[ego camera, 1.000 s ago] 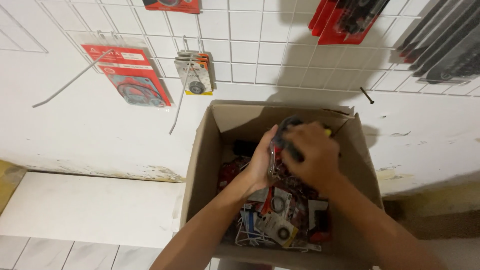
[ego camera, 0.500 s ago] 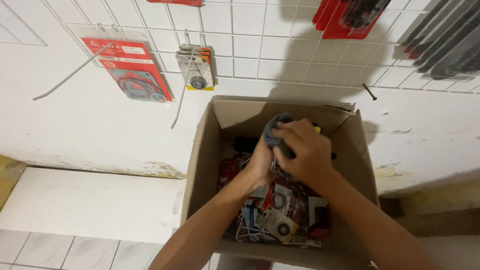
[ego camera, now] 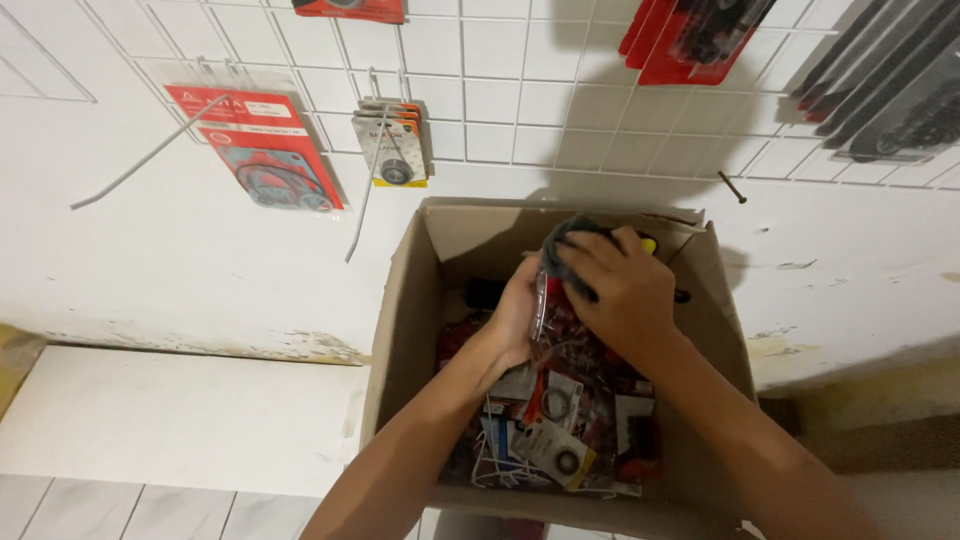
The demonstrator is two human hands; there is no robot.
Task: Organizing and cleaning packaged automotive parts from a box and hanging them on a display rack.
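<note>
White tiled wall behind, hung with a white wire grid panel (ego camera: 520,90) carrying packaged parts: a red-carded gasket pack (ego camera: 262,150) at left, a stack of small carded bearing packs (ego camera: 393,145) beside it, red blister packs (ego camera: 690,40) at upper right, dark long packs (ego camera: 885,85) at far right. Bare wire hooks (ego camera: 150,152) sticking out of the grid at left. Pale tiled floor (ego camera: 170,430) below the wall.

Open cardboard box (ego camera: 405,330) against the wall, flaps up, filled with loose carded parts in red, white and black (ego camera: 560,430), some showing round rings.

Both hands inside the box near its far wall. Left hand (ego camera: 517,315) curled, fingers closed around the edge of a clear-fronted red pack (ego camera: 548,305) held upright above the pile. Right hand (ego camera: 620,290) clamped over the top of the same bundle, fingers bent down over a dark grey rounded part (ego camera: 565,240); a bit of yellow (ego camera: 648,243) peeking out just behind the knuckles. Bundle lifted slightly above the rest of the contents, touching both hands.
</note>
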